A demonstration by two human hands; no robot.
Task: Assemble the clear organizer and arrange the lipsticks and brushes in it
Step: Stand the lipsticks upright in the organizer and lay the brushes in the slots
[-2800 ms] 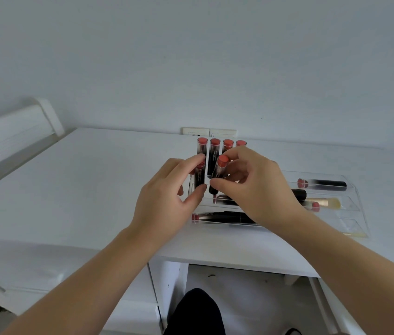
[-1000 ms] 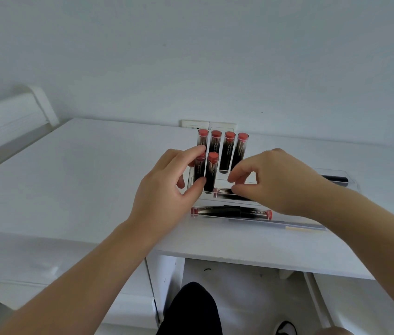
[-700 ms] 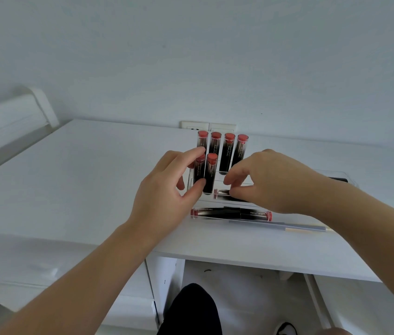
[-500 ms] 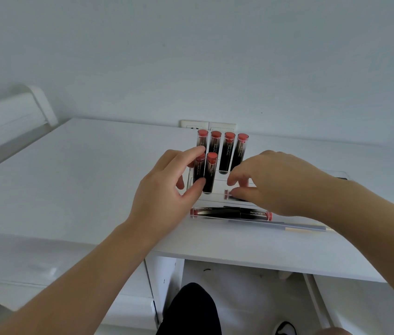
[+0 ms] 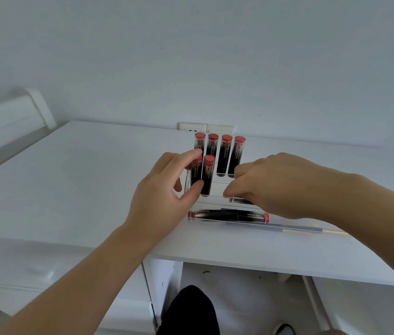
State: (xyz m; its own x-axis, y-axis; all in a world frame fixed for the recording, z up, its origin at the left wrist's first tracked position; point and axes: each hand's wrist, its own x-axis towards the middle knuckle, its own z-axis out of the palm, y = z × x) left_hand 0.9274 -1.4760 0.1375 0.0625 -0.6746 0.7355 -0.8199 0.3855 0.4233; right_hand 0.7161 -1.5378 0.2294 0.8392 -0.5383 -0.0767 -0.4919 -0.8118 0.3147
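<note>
The clear organizer stands on the white desk. Several black lipsticks with red caps stand upright in it, such as one in the back row. My left hand grips the organizer's left end, index finger on top and thumb on a front-row lipstick. My right hand reaches down into the tray part and pinches a lying lipstick, mostly hidden under my fingers. A long black lipstick lies along the front compartment.
A slim grey brush handle lies on the desk just in front of the organizer. A wall socket plate sits behind it. A white bed rail is at the left. Desk drawers and my dark-clothed knee are below.
My right hand let go of the upright lipstick now standing in the front row, dropped to the tray and took hold of a lying lipstick. My left hand stayed on the organizer.
</note>
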